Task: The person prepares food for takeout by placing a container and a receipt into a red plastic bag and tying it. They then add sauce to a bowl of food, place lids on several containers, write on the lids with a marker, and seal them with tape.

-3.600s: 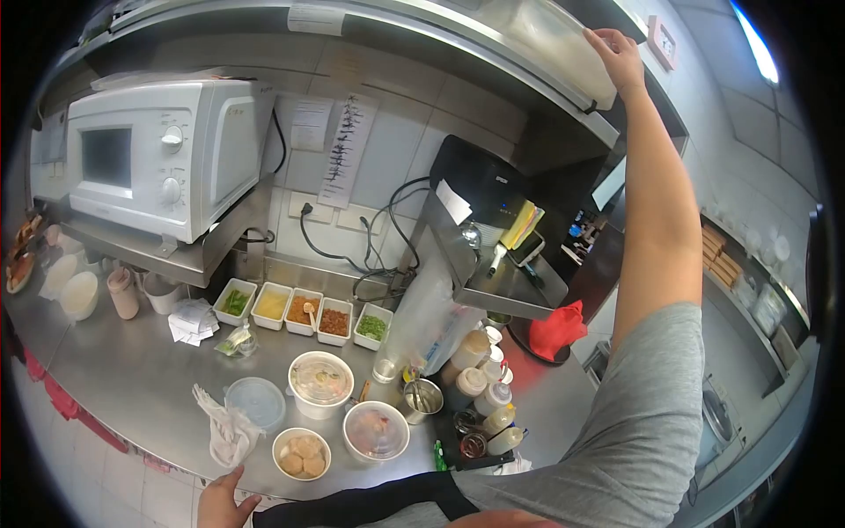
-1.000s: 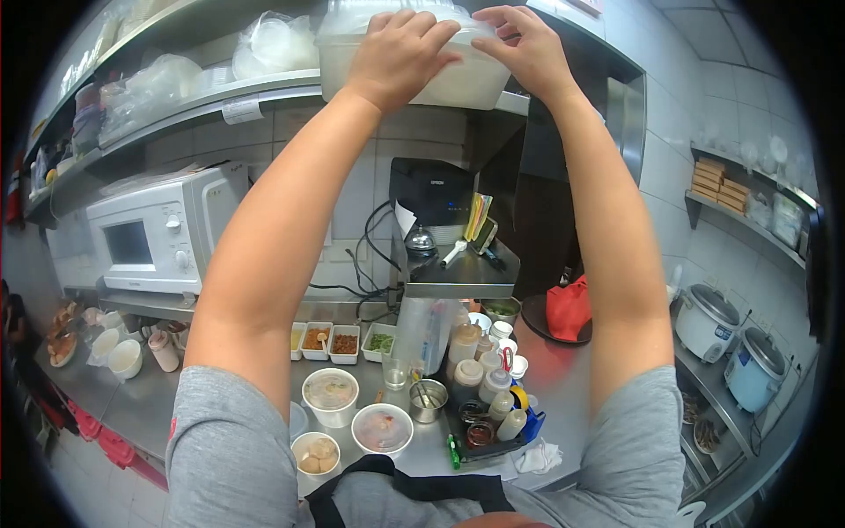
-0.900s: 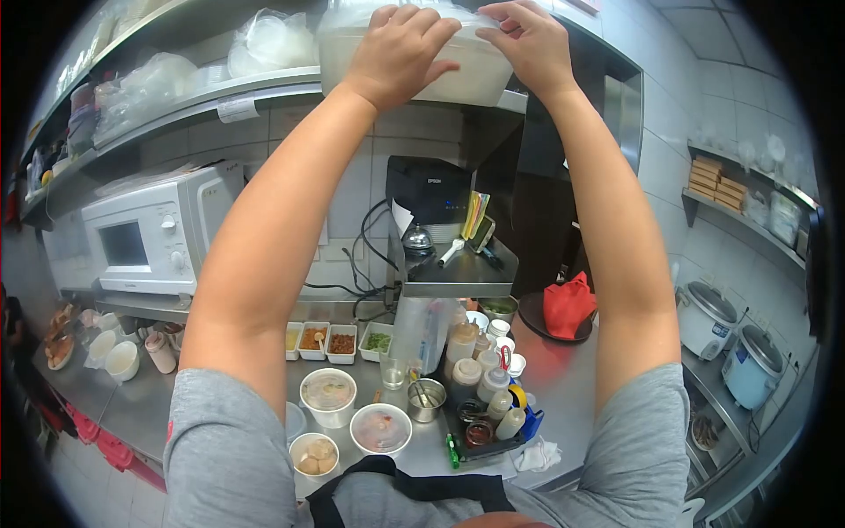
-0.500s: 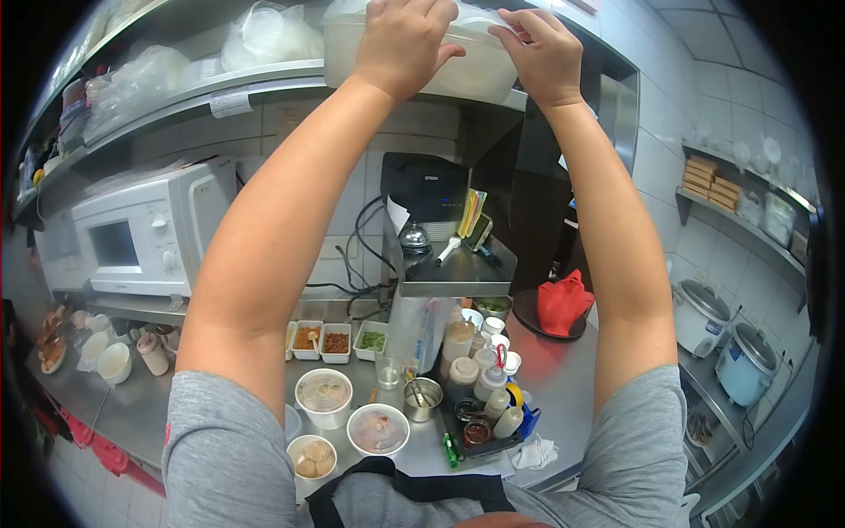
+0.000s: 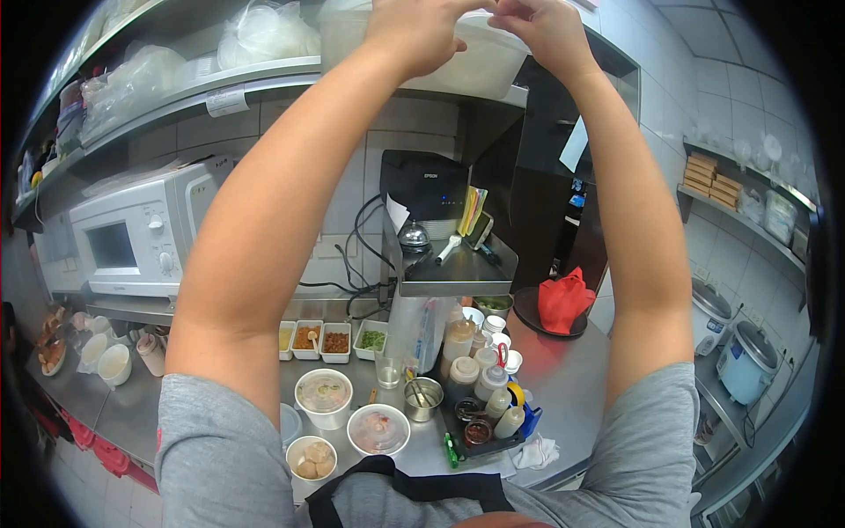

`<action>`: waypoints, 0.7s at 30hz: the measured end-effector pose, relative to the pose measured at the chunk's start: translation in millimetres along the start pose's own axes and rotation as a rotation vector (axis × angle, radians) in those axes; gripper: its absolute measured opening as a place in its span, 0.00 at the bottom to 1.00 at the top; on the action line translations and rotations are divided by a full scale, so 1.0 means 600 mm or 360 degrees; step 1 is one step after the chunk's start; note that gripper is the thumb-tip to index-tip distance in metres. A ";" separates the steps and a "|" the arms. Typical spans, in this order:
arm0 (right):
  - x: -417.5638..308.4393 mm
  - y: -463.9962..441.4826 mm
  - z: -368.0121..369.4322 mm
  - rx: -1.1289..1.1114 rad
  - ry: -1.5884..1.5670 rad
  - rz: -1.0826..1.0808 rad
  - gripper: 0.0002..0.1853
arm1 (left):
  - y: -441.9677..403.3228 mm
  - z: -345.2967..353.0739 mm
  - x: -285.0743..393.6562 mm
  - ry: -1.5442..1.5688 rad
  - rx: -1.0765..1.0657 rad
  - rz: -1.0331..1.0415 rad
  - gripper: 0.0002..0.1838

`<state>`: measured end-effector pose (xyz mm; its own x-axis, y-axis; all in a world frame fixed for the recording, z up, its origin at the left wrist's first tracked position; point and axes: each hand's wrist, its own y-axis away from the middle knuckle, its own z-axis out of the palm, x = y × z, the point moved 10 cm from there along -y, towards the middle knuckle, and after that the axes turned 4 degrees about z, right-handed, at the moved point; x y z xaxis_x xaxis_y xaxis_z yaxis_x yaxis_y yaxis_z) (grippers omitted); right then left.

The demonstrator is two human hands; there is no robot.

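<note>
1. The left hand is raised in front of the bin, partly cut off by the top of the view; its fingers are stretched toward the right hand.
2. The right hand's fingertips are drawn close together beside the left's, near the bin's rim; whether anything is pinched by either hand cannot be told.
3. The bin is set at the upper shelf, whose front edge is partly covered by it; bags are packed just beside it on the left.
4. Lower down, an open bowl is placed by the front edge of the table, with two lidded bowls near it.
5. To their right, bottles are crowded in a black tray; a white cloth is crumpled just beside it, near the front edge.
6. Behind the lidded bowls, a pot and a glass are closely spaced, and only narrow gaps are left before the food trays.
7. Wider room is given on the right, between the bottles and the table's side edge; a red cloth is set on a dark plate farther back.
8. Beyond, a printer and a bell are carried on a small shelf.
9. A microwave is raised above the table at left.
</note>
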<state>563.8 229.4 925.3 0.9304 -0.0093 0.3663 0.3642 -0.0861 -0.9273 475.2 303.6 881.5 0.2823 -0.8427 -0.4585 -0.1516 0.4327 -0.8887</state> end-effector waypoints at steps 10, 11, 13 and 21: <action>-0.034 0.043 -0.030 0.0215 0.0001 -0.0211 0.06 | -0.023 0.008 0.000 -0.0001 -0.0273 -0.0013 0.27; -0.019 0.038 -0.023 0.0115 -0.0033 -0.0102 0.06 | -0.023 0.008 0.000 0.0001 -0.0245 -0.0003 0.27; 0.008 0.030 -0.011 -0.0030 -0.0162 0.0060 0.05 | -0.024 0.012 -0.004 -0.0035 -0.0208 0.0028 0.27; 0.069 0.018 0.036 -0.0439 -0.0610 0.0363 0.05 | -0.024 0.021 -0.021 0.0088 -0.0267 0.0005 0.26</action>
<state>607.3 249.8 929.0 0.9515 0.3026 0.0552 0.1748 -0.3843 -0.9065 485.8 311.9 900.2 0.2297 -0.8597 -0.4564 -0.3097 0.3800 -0.8716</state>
